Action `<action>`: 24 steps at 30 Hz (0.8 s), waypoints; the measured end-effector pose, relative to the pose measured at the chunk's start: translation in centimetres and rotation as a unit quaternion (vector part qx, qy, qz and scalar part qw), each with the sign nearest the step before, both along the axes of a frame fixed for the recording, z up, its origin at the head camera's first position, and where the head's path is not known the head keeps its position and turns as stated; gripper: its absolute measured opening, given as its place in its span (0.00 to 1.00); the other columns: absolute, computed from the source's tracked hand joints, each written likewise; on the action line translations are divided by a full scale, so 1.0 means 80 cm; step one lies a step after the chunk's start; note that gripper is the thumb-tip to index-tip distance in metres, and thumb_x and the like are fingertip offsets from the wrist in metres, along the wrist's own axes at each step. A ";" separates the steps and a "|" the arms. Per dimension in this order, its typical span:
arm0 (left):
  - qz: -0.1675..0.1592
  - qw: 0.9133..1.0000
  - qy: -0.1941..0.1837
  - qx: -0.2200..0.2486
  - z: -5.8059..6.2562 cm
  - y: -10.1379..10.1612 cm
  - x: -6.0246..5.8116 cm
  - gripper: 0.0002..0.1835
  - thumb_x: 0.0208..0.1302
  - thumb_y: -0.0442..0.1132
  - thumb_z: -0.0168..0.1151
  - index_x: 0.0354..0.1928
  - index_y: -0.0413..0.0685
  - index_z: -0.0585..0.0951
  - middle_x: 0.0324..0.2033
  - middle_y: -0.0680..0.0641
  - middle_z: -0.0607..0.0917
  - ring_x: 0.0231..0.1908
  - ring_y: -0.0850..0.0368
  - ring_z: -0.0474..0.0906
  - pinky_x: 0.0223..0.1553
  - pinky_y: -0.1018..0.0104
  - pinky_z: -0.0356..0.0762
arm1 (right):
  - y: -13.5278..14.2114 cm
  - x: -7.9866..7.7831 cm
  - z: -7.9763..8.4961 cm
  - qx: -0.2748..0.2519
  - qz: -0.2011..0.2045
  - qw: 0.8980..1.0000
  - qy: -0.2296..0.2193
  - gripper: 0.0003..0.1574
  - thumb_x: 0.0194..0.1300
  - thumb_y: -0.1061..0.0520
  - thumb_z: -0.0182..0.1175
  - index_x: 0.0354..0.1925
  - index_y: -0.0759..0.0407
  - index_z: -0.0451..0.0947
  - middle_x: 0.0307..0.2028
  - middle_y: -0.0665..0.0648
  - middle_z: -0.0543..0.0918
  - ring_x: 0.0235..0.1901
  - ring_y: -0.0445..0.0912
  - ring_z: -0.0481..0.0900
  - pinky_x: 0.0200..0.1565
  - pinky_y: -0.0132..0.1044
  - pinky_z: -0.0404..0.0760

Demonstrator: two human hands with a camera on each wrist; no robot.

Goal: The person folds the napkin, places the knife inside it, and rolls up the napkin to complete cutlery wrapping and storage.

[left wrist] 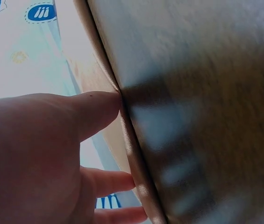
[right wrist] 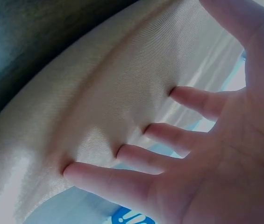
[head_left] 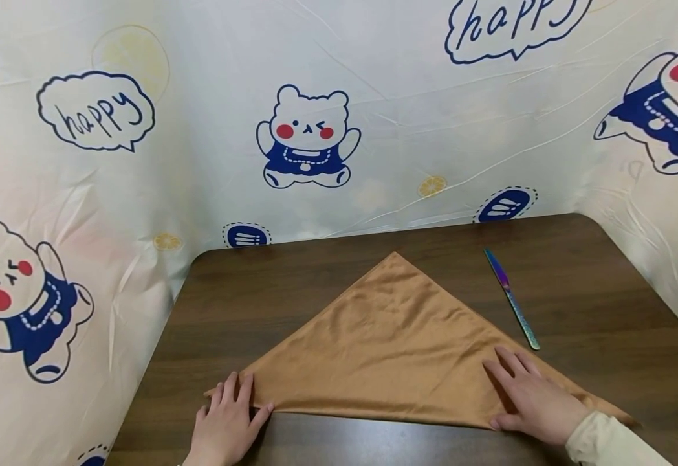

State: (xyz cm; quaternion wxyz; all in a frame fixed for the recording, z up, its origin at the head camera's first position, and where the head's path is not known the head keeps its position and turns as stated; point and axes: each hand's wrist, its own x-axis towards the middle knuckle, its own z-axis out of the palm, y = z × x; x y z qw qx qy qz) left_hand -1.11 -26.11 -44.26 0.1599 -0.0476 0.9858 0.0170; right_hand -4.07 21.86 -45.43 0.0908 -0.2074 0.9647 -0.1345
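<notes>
A brown satiny cloth napkin (head_left: 374, 349), folded into a triangle, lies on the table with its peak at the back and its long edge toward me. At its left corner rests my left hand (head_left: 227, 417), fingers spread. In the left wrist view the left thumb (left wrist: 99, 112) touches the folded edge of the cloth (left wrist: 129, 135). My right hand (head_left: 534, 398) presses near the right corner with fingers apart. The right wrist view shows its fingertips (right wrist: 73, 171) dimpling the fabric (right wrist: 94, 107).
An iridescent table knife (head_left: 512, 301) lies to the right of the cloth, blade toward the back. The dark wooden table (head_left: 269, 285) has rounded back corners. A white curtain (head_left: 211, 129) printed with cartoon bears and "happy" bubbles hangs behind and at both sides.
</notes>
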 end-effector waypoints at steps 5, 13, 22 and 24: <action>0.004 1.000 0.004 -0.007 0.001 0.001 0.004 0.45 0.55 0.72 0.38 0.64 0.44 0.62 0.61 0.33 0.61 0.59 0.32 0.57 0.45 0.31 0.58 | -0.002 -0.002 0.001 0.002 0.001 1.000 0.004 0.54 0.39 0.31 0.65 0.59 0.57 0.65 0.61 0.66 0.61 0.59 0.65 0.57 0.35 0.62 0.72; -0.009 0.998 0.065 -0.014 0.004 0.017 0.008 0.32 0.56 0.60 0.54 0.56 0.46 0.71 0.55 0.37 0.69 0.54 0.37 0.65 0.42 0.37 0.65 | -0.008 0.001 0.004 0.027 -0.012 1.000 -0.006 0.53 0.42 0.28 0.60 0.59 0.57 0.65 0.62 0.66 0.61 0.58 0.67 0.59 0.37 0.64 0.70; -0.033 0.993 0.109 0.045 -0.008 0.040 0.003 0.32 0.58 0.63 0.48 0.57 0.49 0.70 0.54 0.40 0.70 0.52 0.42 0.69 0.43 0.42 0.68 | -0.024 0.011 0.001 0.033 -0.025 0.999 -0.013 0.55 0.45 0.23 0.52 0.59 0.58 0.65 0.62 0.69 0.60 0.57 0.70 0.59 0.30 0.63 0.71; -0.033 0.993 0.103 0.044 -0.010 0.041 0.003 0.33 0.58 0.64 0.48 0.58 0.49 0.69 0.55 0.39 0.68 0.54 0.41 0.67 0.42 0.41 0.68 | -0.026 0.011 0.000 0.033 -0.026 0.999 -0.004 0.53 0.45 0.24 0.54 0.59 0.58 0.66 0.61 0.68 0.61 0.57 0.70 0.59 0.29 0.63 0.71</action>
